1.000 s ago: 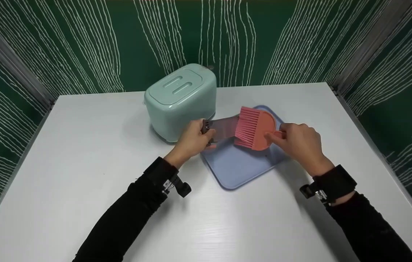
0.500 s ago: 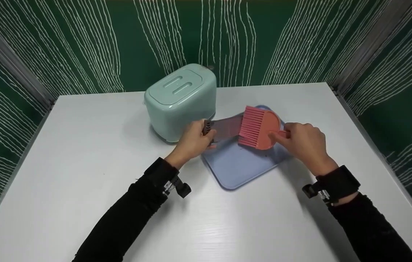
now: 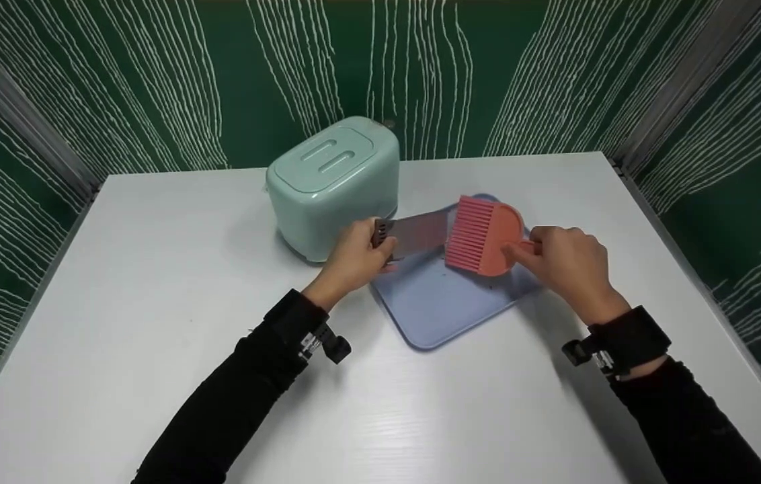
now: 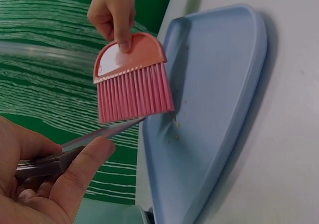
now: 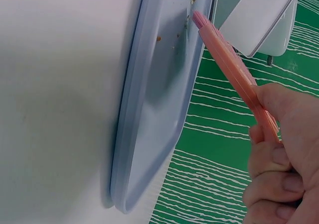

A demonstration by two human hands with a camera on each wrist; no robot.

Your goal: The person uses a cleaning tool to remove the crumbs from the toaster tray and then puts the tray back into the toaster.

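In the head view my left hand (image 3: 355, 255) pinches the dark grip of a toaster crumb tray (image 3: 421, 233), a thin flat metal plate, held tilted over a blue tray (image 3: 434, 312). My right hand (image 3: 569, 265) grips the short handle of an orange cleaning brush (image 3: 503, 236) with pink bristles (image 3: 470, 232). The bristle tips are right at the crumb tray's far end. From the left wrist, the brush (image 4: 132, 57) shows upright above the plate's edge. Small brown crumbs (image 4: 177, 125) lie scattered on the blue tray.
A mint-green toaster (image 3: 333, 188) with a lid on its slots stands at the back, just left of the blue tray. All of it rests on a white table (image 3: 152, 323). Green walls (image 3: 165, 87) with white streaks enclose the back and sides.
My right hand has drawn the brush a little to the right, so its bristles no longer overlap the crumb tray as much. The left hand stays nearly still.
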